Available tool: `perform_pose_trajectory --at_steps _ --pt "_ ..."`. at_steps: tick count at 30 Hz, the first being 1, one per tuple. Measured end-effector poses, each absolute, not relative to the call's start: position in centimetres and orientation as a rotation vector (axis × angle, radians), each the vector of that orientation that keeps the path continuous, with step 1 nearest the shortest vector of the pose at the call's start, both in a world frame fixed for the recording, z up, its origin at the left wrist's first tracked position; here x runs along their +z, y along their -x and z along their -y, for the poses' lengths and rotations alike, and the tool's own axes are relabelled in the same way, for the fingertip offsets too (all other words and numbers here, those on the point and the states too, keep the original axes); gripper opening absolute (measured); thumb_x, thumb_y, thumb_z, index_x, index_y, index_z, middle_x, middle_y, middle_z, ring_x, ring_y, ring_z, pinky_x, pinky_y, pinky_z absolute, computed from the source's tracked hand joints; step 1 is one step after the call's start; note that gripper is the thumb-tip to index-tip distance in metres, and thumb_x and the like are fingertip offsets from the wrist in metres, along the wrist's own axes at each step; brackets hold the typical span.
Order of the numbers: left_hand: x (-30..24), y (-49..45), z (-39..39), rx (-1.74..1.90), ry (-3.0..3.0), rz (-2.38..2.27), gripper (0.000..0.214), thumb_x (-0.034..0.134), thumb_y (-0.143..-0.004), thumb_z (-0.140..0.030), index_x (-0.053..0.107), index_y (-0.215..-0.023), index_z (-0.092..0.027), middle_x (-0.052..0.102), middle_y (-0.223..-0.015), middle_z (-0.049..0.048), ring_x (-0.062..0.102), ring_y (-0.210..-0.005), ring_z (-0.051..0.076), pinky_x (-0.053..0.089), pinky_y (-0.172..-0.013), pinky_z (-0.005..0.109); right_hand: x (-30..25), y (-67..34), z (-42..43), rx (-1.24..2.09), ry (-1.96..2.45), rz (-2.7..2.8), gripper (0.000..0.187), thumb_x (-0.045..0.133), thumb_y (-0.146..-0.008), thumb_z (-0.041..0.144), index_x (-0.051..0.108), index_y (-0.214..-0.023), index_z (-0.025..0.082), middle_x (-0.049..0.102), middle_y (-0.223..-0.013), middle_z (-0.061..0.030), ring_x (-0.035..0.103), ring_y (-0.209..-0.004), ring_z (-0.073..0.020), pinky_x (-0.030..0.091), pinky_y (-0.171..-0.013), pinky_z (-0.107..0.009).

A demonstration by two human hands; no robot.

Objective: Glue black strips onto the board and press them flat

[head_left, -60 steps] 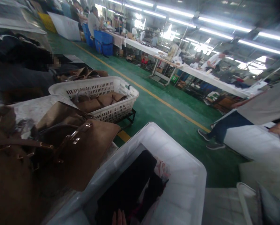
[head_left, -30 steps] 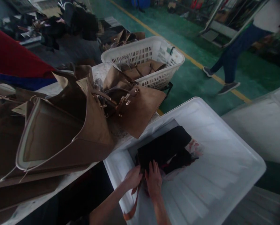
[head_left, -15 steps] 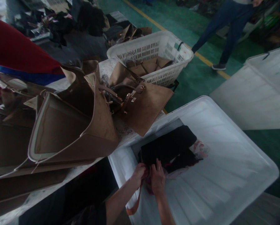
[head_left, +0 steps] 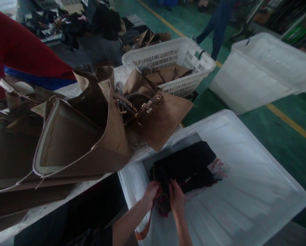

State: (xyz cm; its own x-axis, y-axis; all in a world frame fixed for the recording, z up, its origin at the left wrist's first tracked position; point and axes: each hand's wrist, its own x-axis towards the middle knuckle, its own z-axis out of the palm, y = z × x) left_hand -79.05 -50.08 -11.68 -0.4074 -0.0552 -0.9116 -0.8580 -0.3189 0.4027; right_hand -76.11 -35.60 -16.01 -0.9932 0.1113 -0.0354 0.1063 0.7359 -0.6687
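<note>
Inside the white plastic tub (head_left: 247, 171) lies a dark, folded, cloth-like bundle (head_left: 186, 159). My left hand (head_left: 152, 192) is closed at its near left end, with the fingertips bent inward and partly hidden. A brown strap (head_left: 144, 234) hangs down just below that hand. My right hand (head_left: 177, 199) sits close beside it, fingers curled over the bundle's near edge. Between the hands is a dark, reddish bit of material, too dim to name. Crumpled clear plastic with red print (head_left: 219, 166) shows at the bundle's right end.
Left of the tub, a table bears large unfinished brown bags (head_left: 112, 136) and a brown handbag (head_left: 165, 116) with metal fittings. Behind stands a white slatted basket (head_left: 168, 54) holding brown pieces. Another white tub (head_left: 255, 78) is at right. A person in red is at left; another person's legs show behind.
My right hand's fingers have curled in, and it has shifted slightly right and down. The bundle's near end looks pulled about a little. The walking person has moved left; the view has turned slightly.
</note>
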Motion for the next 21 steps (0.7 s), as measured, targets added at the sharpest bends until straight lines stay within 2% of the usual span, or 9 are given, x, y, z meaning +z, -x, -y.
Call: perform_pose_trajectory --at_steps 5,9,15,18,21 --pt "-10.8 79.3 49.5 1.827 1.111 -1.358 0.01 0.061 -0.092 -0.019 0.061 -0.099 -0.012 0.065 -0.086 0.0017 0.064 -0.078 0.014 0.054 -0.074 0.03 -16.3 76.0 35.4 1.167 0.2 2.921 0.042 0.038 -0.098 0.041 0.068 -0.114 0.016 0.071 -0.118 -0.0129 0.066 -0.112 -0.0246 0.055 -0.093 -0.04" --pt "-10.6 79.9 48.5 1.831 1.011 -1.428 0.018 0.064 -0.091 -0.025 0.062 -0.103 -0.012 0.067 -0.091 0.0031 0.066 -0.082 0.015 0.053 -0.079 0.032 -16.8 75.8 35.3 1.195 0.203 2.929 0.043 0.037 -0.097 0.041 0.067 -0.114 0.016 0.07 -0.12 -0.0131 0.065 -0.114 -0.0251 0.055 -0.095 -0.041" --pt "-12.1 81.2 46.9 1.667 0.968 -1.692 0.018 0.063 -0.092 -0.027 0.06 -0.101 -0.012 0.064 -0.093 0.0031 0.063 -0.078 0.015 0.055 -0.073 0.032 -16.9 75.6 35.1 1.224 0.224 2.953 0.042 0.038 -0.096 0.04 0.066 -0.116 0.016 0.067 -0.124 -0.0137 0.064 -0.115 -0.0257 0.054 -0.096 -0.044" --pt "-12.8 81.4 47.0 1.534 0.966 -1.817 0.015 0.06 -0.093 -0.025 0.059 -0.102 -0.013 0.062 -0.097 0.0041 0.062 -0.082 0.016 0.054 -0.074 0.033 -16.2 75.5 35.2 1.251 0.164 2.963 0.037 0.044 -0.094 0.038 0.063 -0.119 0.017 0.066 -0.126 -0.0121 0.058 -0.123 -0.0256 0.051 -0.1 -0.045" --pt "-13.0 81.3 47.3 1.426 0.927 -1.917 0.012 0.063 -0.09 -0.022 0.06 -0.098 -0.013 0.062 -0.099 0.0041 0.061 -0.091 0.018 0.052 -0.082 0.037 -15.6 75.1 35.5 1.251 0.054 2.969 0.04 0.054 -0.089 0.033 0.057 -0.126 0.018 0.063 -0.131 -0.0109 0.051 -0.131 -0.026 0.047 -0.104 -0.046"
